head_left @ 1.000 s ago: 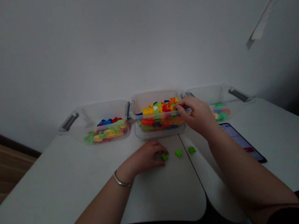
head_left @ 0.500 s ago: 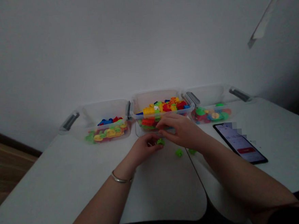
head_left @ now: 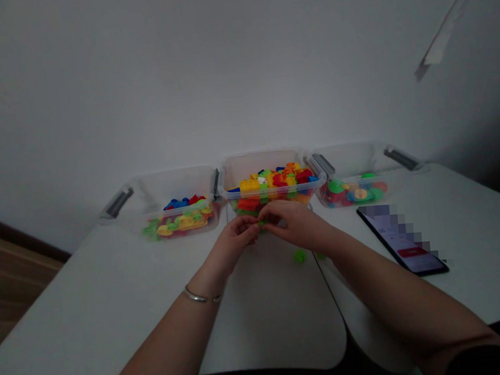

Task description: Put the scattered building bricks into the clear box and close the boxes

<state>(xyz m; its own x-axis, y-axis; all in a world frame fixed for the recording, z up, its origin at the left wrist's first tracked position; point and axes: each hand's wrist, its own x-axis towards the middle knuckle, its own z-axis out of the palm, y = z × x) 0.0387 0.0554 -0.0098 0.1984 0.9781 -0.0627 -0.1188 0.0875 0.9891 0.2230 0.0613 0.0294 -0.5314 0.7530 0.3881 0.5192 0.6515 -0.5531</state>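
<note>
My left hand (head_left: 236, 238) and my right hand (head_left: 293, 223) meet in front of the middle bin (head_left: 268, 152). Between their fingertips is a small green toy block (head_left: 261, 225), mostly covered by the fingers. Both hands are closed in a pinch on it. Another green block (head_left: 299, 256) lies on the table just below my right hand. One more green piece (head_left: 321, 256) shows in part beside my right wrist. The middle bin is clear plastic and heaped with red, yellow, orange, green and blue blocks (head_left: 250, 186).
A clear bin (head_left: 168, 179) of coloured pieces stands to the left, and another clear bin (head_left: 346, 152) of round pieces to the right. A phone (head_left: 401, 240) lies on the white table (head_left: 276, 323) at right. A seam runs beside the green blocks. The wall rises behind.
My right hand has come down and its fingertips now meet those of my left hand at the green block. The left hand has lifted the block slightly up and left.
</note>
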